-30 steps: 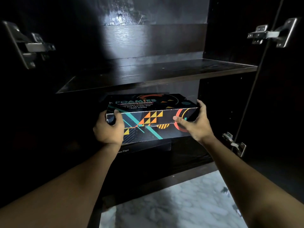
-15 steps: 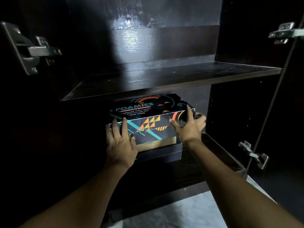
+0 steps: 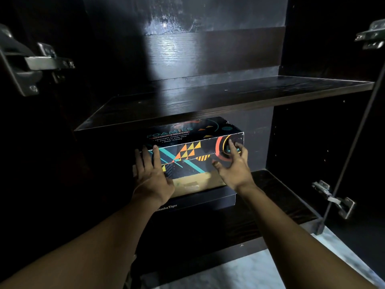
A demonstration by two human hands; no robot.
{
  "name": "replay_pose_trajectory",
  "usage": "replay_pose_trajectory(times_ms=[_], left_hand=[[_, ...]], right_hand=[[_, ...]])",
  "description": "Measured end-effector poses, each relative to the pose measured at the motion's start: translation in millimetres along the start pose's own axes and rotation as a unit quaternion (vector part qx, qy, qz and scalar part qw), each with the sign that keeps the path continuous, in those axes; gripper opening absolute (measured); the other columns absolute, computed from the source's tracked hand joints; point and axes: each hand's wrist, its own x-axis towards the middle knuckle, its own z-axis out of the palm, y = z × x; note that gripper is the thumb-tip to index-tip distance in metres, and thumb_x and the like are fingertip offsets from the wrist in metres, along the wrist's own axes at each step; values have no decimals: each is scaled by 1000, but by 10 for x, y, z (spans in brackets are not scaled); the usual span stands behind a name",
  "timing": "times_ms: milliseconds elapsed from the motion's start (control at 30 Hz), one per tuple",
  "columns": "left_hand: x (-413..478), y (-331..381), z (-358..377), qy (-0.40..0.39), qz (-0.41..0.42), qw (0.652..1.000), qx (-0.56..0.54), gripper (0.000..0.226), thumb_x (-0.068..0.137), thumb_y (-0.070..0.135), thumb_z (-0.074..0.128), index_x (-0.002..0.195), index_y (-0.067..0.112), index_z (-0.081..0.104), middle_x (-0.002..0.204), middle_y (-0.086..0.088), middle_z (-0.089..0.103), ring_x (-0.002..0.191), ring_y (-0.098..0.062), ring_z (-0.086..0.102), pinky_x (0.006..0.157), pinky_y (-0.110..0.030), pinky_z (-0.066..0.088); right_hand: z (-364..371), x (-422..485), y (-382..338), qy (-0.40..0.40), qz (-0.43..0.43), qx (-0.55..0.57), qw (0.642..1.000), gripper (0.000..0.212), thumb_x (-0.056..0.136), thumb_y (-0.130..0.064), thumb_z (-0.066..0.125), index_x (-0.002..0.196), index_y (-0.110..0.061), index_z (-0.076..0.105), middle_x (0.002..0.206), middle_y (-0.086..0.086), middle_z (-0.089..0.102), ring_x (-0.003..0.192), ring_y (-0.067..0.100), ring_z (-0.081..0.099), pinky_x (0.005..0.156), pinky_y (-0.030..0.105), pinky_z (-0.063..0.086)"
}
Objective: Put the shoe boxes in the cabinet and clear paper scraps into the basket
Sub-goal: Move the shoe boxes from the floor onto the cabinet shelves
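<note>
Inside the dark cabinet [image 3: 208, 105], our left hand [image 3: 151, 176] and right hand [image 3: 233, 165] press straight, spread fingers on the front of the shoe box [image 3: 187, 151], which lies crosswise just beyond them.

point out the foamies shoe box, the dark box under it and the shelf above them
Foamies shoe box [image 3: 187, 157], head view, on its patterned front side.
dark box [image 3: 208, 202], head view, on its front face.
shelf [image 3: 208, 94], head view, on its bare top surface.
</note>
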Motion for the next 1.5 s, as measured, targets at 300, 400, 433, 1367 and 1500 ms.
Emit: replay_pose_trajectory(times_ms=[300, 400, 433, 1367, 1500], left_hand=[[25, 36, -270, -106, -35, 994, 13, 91, 90, 33, 51, 153, 19, -12, 160, -15, -11, 148, -30, -15, 120, -47, 4], [18, 185, -397, -120, -45, 991, 31, 84, 91, 39, 48, 155, 14, 0, 160, -20, 2, 149, -34, -6, 120, -48, 10], [-17, 256, -445, -107, -28, 993, 37, 79, 91, 40, 47, 154, 14, 9, 158, -20, 12, 148, -34, 3, 119, -47, 17], [-3371, 3634, -1763, -356, 490, 673, -424, 16, 88, 27, 56, 73, 28, 63, 73, 5, 68, 72, -24, 65, 73, -36, 56], [-4344, 3951, -2061, -430, 541, 584, -426, 19, 90, 22, 56, 89, 13, 72, 90, -7, 73, 87, -25, 66, 77, -31, 50]], right_hand=[[-271, -134, -107, -65, 30, -13, 997, 66, 93, -34, 65, 151, -25, 35, 162, -8, 18, 148, 18, 22, 119, 35, 20], [-389, -202, -137, -33, 47, 5, 998, 52, 92, -33, 66, 141, -28, 48, 150, -2, 38, 135, 21, 44, 115, 37, 35], [-445, -236, -152, -18, 52, 3, 999, 48, 92, -33, 66, 137, -29, 52, 146, 0, 44, 130, 22, 49, 112, 36, 39], [-3457, -4918, -705, 324, 334, -430, 774, 31, 92, -26, 49, 119, -27, 66, 120, 3, 67, 109, 27, 62, 85, 36, 49], [-3585, -5871, -829, 407, 401, -409, 711, 31, 93, -26, 49, 118, -27, 66, 121, -1, 66, 110, 22, 62, 87, 35, 49]])
